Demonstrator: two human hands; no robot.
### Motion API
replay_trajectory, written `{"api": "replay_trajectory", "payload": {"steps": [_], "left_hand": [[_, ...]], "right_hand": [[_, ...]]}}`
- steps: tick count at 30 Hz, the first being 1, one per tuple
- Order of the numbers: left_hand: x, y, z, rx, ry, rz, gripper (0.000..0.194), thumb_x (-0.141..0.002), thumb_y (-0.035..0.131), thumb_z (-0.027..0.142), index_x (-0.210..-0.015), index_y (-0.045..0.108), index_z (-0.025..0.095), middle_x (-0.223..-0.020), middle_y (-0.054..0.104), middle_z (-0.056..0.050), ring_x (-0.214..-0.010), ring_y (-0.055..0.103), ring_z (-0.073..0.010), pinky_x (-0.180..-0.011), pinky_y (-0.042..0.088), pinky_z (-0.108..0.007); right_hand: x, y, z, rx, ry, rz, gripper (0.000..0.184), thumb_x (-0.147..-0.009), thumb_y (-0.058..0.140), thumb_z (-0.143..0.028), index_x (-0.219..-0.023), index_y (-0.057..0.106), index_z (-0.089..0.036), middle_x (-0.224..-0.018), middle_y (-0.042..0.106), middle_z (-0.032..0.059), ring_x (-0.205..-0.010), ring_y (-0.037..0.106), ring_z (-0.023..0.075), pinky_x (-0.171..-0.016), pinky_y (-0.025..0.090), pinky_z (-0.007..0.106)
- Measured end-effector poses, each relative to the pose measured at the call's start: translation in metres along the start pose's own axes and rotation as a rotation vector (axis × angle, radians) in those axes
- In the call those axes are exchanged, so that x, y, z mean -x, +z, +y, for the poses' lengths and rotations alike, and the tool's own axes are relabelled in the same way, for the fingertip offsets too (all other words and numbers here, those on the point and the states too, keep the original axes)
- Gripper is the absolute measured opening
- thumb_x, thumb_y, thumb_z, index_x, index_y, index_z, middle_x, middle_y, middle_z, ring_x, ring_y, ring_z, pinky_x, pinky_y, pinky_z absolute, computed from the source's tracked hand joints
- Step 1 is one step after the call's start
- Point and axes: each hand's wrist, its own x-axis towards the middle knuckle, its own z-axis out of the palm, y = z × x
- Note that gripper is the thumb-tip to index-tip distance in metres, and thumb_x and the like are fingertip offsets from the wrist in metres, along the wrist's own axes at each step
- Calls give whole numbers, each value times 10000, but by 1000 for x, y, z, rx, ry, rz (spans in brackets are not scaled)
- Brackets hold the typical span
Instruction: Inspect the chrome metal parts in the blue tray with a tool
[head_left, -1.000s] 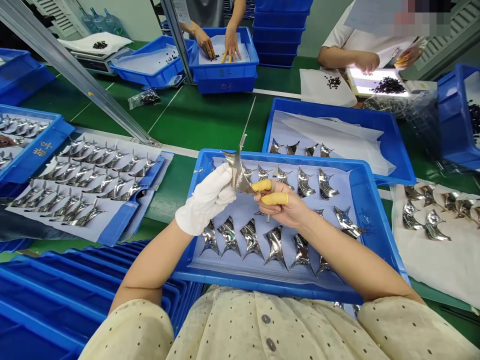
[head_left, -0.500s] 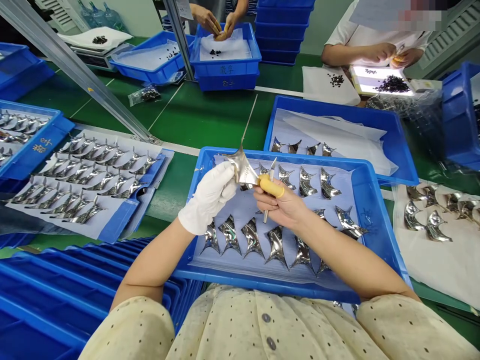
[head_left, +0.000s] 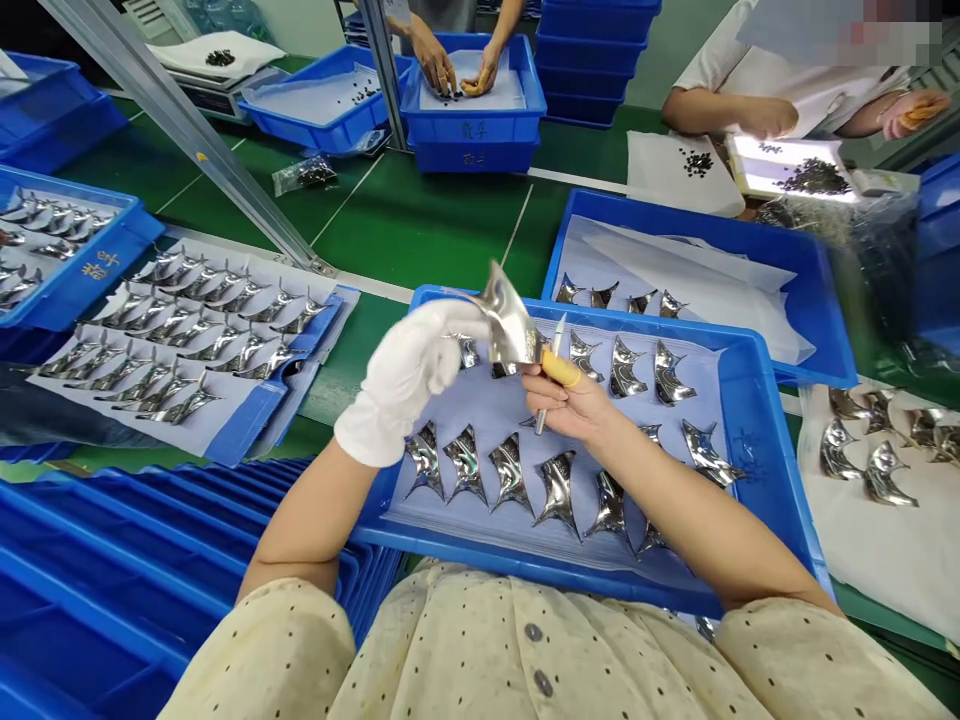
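Observation:
A shiny, curved metal piece with pointed corners (head_left: 511, 325) is held up above the blue tray (head_left: 780, 480). My left hand (head_left: 405, 375), in a white glove, is closed with its fingertips at the piece's left edge, partly hidden behind it. Bare except for yellow finger covers, my right hand (head_left: 566, 395) pinches the piece's lower right corner. A thin pen-like tool (head_left: 540, 422) also sits in the right hand's grip, its pale tip pointing up. Rows of similar metal pieces (head_left: 556, 490) lie on white paper in the tray below.
Left of the tray, more metal pieces lie in rows on a papered board (head_left: 240, 425). Another blue tray (head_left: 825, 300) stands behind right, with pieces on white paper (head_left: 877, 545) at far right. A metal post (head_left: 187, 140) slants across the left. Two co-workers handle small dark parts opposite.
The metal piece has turned in my hands, showing its curved face differently. My left hand has shifted slightly left relative to the tray. The right co-worker's hands have moved apart.

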Motion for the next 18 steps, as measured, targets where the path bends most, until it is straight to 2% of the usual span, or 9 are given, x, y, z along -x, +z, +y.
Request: {"api": "replay_trajectory", "payload": {"steps": [2, 5, 7, 10, 12, 14, 18], "left_hand": [[0, -15, 3, 27, 134, 167, 293, -885, 774, 429, -1040, 741, 182, -974, 751, -55, -479, 470, -49, -388, 333, -220], [2, -35, 3, 108, 275, 373, 234, -934, 732, 427, -1053, 727, 226, -1009, 724, -36, -550, 491, -64, -441, 411, -209], [4, -43, -1, 108, 295, 411, 260, -953, 712, 469, -1082, 707, 244, -1038, 711, -40, -584, 529, -75, -475, 438, -219], [5, -45, -8, 96, 235, 356, 303, -938, 732, 509, -1101, 686, 258, -1048, 699, -49, -616, 586, -92, -509, 466, -234], [5, -43, -10, 119, 208, 335, 296, -938, 736, 498, -1105, 694, 257, -1056, 695, -53, -624, 593, -95, -516, 477, -236], [6, -40, -10, 136, 197, 343, 275, -953, 721, 478, -1115, 704, 256, -1060, 693, -54, -626, 587, -93, -520, 480, -232], [9, -37, -7, 159, 179, 378, 260, -975, 696, 465, -1108, 708, 242, -1050, 687, -51, -623, 577, -81, -513, 468, -213]], "right_hand": [[1, -9, -3, 269, -158, 29, 378, -826, 829, -538, -812, 654, -203, -683, 520, -58, -477, 238, 51, -446, 224, 203], [3, -21, 0, 896, -382, -15, 210, -932, 723, -416, -915, 737, -207, -859, 681, 29, -655, 526, 118, -585, 383, 247], [4, -24, 8, 1341, -403, -109, 179, -981, 624, -306, -935, 758, -196, -967, 722, 71, -756, 589, 153, -635, 384, 268], [1, -19, 24, 1843, -285, -267, 233, -989, 528, -186, -957, 759, -178, -1033, 730, 78, -684, 538, 141, -573, 254, 288], [-3, -11, 31, 2018, -207, -351, 264, -996, 492, -150, -1002, 755, -168, -1049, 728, 76, -655, 503, 138, -562, 177, 317], [-8, -4, 32, 2094, -144, -400, 281, -1005, 471, -139, -1020, 752, -154, -1046, 723, 87, -666, 506, 147, -566, 150, 336], [-14, 6, 28, 2099, -22, -427, 247, -987, 532, -187, -1045, 770, -159, -1169, 712, 111, -702, 551, 153, -566, 189, 323]]}}
